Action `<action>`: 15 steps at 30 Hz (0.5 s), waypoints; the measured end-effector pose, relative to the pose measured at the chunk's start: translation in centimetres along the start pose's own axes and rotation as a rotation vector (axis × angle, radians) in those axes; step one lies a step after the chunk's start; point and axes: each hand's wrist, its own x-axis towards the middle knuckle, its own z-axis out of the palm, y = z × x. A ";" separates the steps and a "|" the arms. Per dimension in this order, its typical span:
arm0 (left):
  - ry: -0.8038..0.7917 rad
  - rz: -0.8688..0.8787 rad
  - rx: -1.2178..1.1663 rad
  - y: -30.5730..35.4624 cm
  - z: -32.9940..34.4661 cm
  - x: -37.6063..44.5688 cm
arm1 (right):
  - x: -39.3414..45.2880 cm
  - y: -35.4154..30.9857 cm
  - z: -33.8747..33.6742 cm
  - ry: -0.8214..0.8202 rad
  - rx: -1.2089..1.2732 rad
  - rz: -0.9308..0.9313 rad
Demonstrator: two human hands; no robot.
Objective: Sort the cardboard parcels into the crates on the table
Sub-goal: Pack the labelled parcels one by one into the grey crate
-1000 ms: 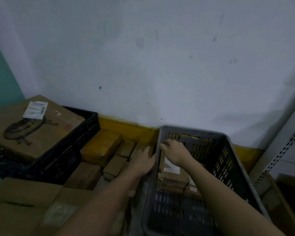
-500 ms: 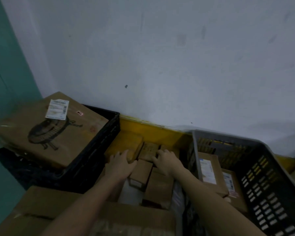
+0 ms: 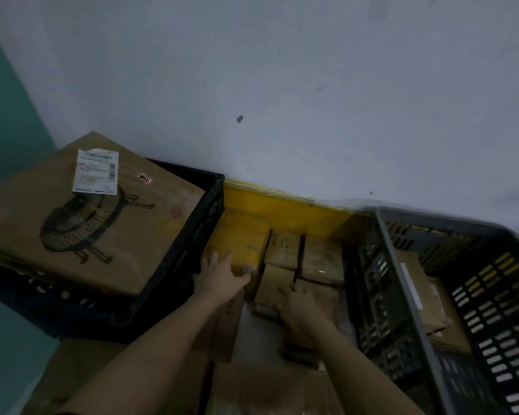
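Head view: left hand (image 3: 219,275) lies fingers spread on the yellow-taped parcel (image 3: 238,238) at centre; right hand (image 3: 297,301) rests flat on a brown parcel (image 3: 318,292), gripping nothing. Best grasped by opposite edges, then lifted clear toward the grey crate (image 3: 402,283), lower right.

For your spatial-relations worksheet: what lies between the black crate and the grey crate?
In the head view, small cardboard parcels fill the gap between the black crate and grey crate, with the left hand and right hand resting on them.
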 end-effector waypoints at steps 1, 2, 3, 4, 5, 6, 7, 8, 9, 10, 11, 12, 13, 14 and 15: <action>0.003 0.008 0.019 0.0 0.1 0.6 | 0.3 0.1 0.6 -0.016 0.014 0.015; 0.016 0.018 0.041 0.0 0.3 1.2 | 0.5 0.3 1.2 -0.030 0.030 0.042; 0.030 0.028 0.059 0.1 0.5 1.9 | 0.7 0.5 1.8 -0.042 0.037 0.066; 0.041 0.036 0.071 0.3 0.8 2.4 | 0.8 0.9 2.6 -0.056 0.031 0.085; 0.051 0.041 0.084 0.4 1.2 2.9 | 1.0 1.2 3.3 -0.069 0.017 0.097; 0.067 0.046 0.104 0.6 1.6 3.3 | 1.1 1.4 3.8 -0.078 0.006 0.104; 0.088 0.054 0.133 0.7 2.1 3.7 | 1.4 1.6 4.0 -0.083 0.005 0.108; 0.107 0.063 0.163 0.8 2.4 4.2 | 1.7 1.7 4.1 -0.089 0.012 0.108; 0.114 0.069 0.186 0.8 2.8 4.7 | 2.0 1.7 4.1 -0.097 0.022 0.107; 0.108 0.067 0.200 0.8 3.2 5.2 | 2.3 1.8 4.1 -0.108 0.030 0.107; 0.094 0.055 0.209 0.7 3.5 5.6 | 2.5 1.9 4.1 -0.118 0.036 0.110; 0.076 0.034 0.215 0.7 3.9 6.0 | 2.5 2.0 4.2 -0.121 0.042 0.114; 0.057 0.011 0.216 0.7 4.3 6.4 | 2.5 2.1 4.5 -0.118 0.046 0.118; 0.044 -0.006 0.215 0.6 4.7 6.7 | 2.5 2.2 4.7 -0.110 0.049 0.121; 0.041 -0.014 0.213 0.6 5.1 6.9 | 2.4 2.2 4.8 -0.101 0.054 0.121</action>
